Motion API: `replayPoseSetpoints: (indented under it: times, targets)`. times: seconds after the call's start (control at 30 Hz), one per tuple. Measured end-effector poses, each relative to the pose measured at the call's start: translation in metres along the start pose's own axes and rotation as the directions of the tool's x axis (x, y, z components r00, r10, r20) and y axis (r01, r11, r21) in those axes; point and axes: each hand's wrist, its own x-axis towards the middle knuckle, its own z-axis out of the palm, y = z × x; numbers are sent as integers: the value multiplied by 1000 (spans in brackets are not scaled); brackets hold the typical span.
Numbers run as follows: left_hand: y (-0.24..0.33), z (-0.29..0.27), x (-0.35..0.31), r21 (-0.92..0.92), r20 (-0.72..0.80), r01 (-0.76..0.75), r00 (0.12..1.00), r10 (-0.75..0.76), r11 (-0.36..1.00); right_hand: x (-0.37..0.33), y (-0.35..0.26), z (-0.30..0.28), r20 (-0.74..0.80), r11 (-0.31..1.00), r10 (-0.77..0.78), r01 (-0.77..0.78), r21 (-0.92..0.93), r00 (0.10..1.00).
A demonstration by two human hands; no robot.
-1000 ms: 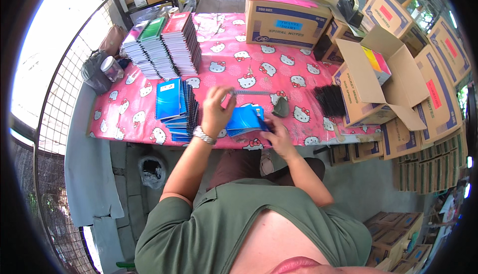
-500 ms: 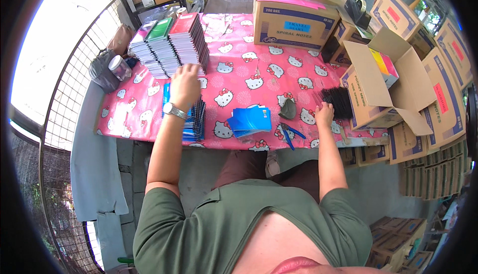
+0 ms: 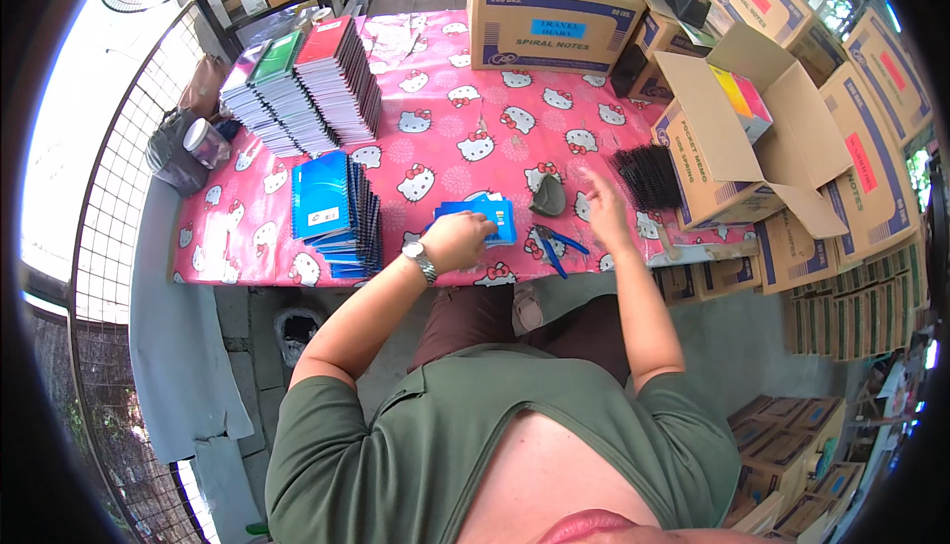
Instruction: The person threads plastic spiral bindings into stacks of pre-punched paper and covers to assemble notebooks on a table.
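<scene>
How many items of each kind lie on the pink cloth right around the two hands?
Blue notebook under the left hand: 1
Blue-handled pliers: 1
Heap of black spiral wires by the right hand: 1
Stack of blue notebooks: 1
Total: 4

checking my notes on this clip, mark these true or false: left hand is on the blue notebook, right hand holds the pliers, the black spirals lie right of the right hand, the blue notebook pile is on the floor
1. The left hand rests on the blue notebook lying on the table. True.
2. The right hand holds the blue-handled pliers. False: the pliers lie on the table between the two hands, and the right hand's fingers are spread with nothing in them.
3. The black spirals lie to the right of the right hand. True.
4. The blue notebook pile stands on the floor. False: it stands on the table, left of the left hand.
</scene>
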Motion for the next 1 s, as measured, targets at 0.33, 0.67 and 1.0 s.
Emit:
replayPoseSetpoints:
  times: [0.33,0.67,1.0]
  targets:
    - [1,-1,15,50,-414,-21,909,40,999,-25,-62,63,139,985,-139,151,-80,980]
    - [3,4,10,5,-492,-48,870,44,999,-33,-67,70,-38,877,-394,363,-316,918]
    - [21,4,6,99,-431,37,902,9,994,-34,-80,53,224,985,-141,113,133,964]
